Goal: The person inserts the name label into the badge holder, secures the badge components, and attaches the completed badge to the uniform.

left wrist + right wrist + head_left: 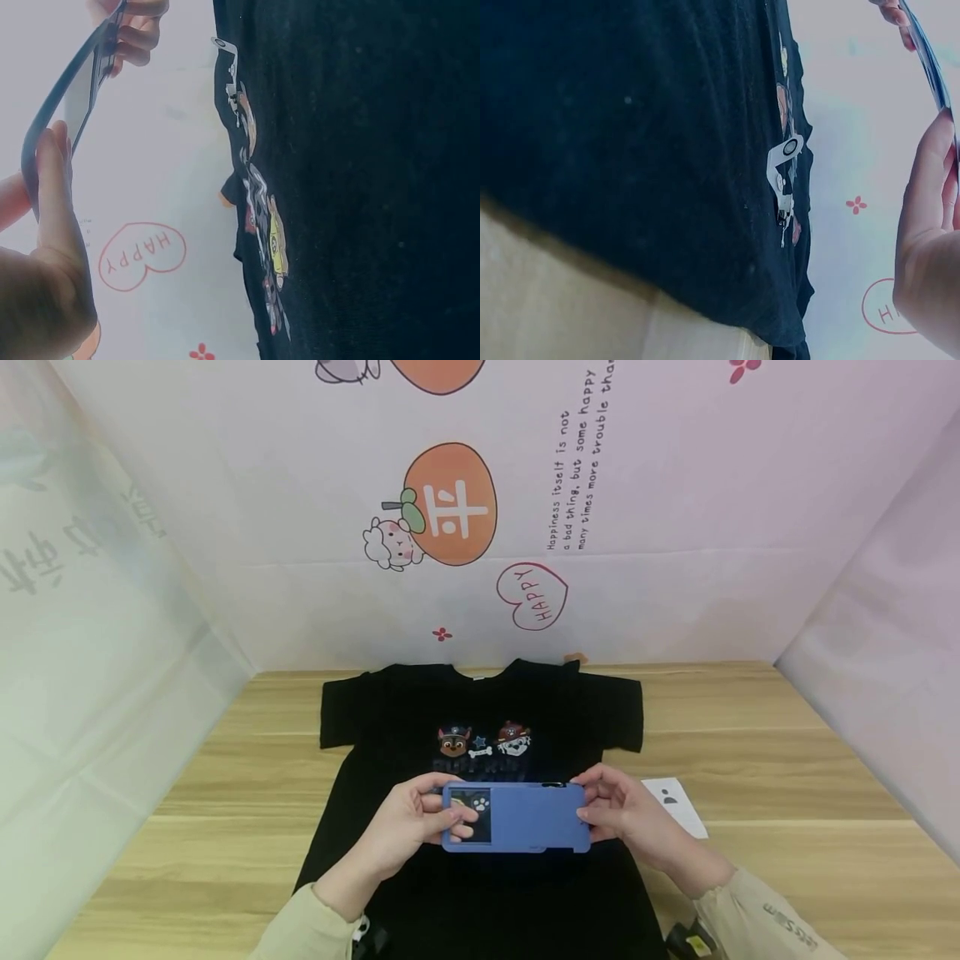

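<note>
Head view shows at far left a white cloth wall with some pale characters, which I cannot read well. Next comes one cream sleeve, then the left hand: it pinches the left end of one blue case, thumb in front, and some fingers are seen through the rectangular window of the case. Inside this window one white paw print is also visible. The case is held over the front of one black shirt, which is spread on the wooden table. Its chest has two dog heads, one blue star and one white bone; the dark letters below them are not clear. On the back wall are two oranges, one cut by the upper edge, the whole one with the character "平". To the right, one red heart says "HAPPY", and three lines of text begin "Happiness itself is not a bad thing". The right hand pinches the right end of the case between thumb and fingers. Beside the shirt lies one white paper with black marks, and last is a second cream sleeve, its printing too blurred to read
</note>
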`<state>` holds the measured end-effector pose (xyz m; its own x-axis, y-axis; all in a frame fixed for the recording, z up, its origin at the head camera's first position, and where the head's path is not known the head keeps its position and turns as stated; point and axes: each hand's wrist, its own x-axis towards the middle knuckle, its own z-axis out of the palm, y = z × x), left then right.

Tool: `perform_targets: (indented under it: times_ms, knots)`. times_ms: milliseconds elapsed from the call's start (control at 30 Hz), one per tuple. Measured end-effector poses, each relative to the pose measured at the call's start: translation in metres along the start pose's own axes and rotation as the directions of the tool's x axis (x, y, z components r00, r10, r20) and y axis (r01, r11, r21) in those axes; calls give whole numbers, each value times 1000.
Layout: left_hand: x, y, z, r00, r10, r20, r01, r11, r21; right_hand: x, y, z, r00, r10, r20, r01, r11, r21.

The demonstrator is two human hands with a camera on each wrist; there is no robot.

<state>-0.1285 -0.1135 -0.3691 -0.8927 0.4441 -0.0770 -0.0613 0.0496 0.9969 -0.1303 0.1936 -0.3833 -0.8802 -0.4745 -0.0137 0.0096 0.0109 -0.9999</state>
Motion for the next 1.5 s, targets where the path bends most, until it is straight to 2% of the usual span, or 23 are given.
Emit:
perform_targets:
  times_ms: [500, 733, 1033, 1500]
  knots:
    - [-1, -2, -1, 1000, -10, -2, 10, 1000, -14, -6, 2, -4, 1000, 5, -25, -5, 1000, -1]
    - [2, -4, -2, 1000, -13, -6, 13, 1000, -14, -7, 3, -7, 1000, -16, 4, 16, 999, 33]
    - [1, -1, 0, 1000, 5, 6, -5, 1000, -18, -8, 6, -12, 1000, -11, 5, 11, 1000, 8]
    - [3, -1, -1, 1000, -19, -6, 18, 1000, -13, -10, 4, -14, 1000, -16, -6, 16, 1000, -23]
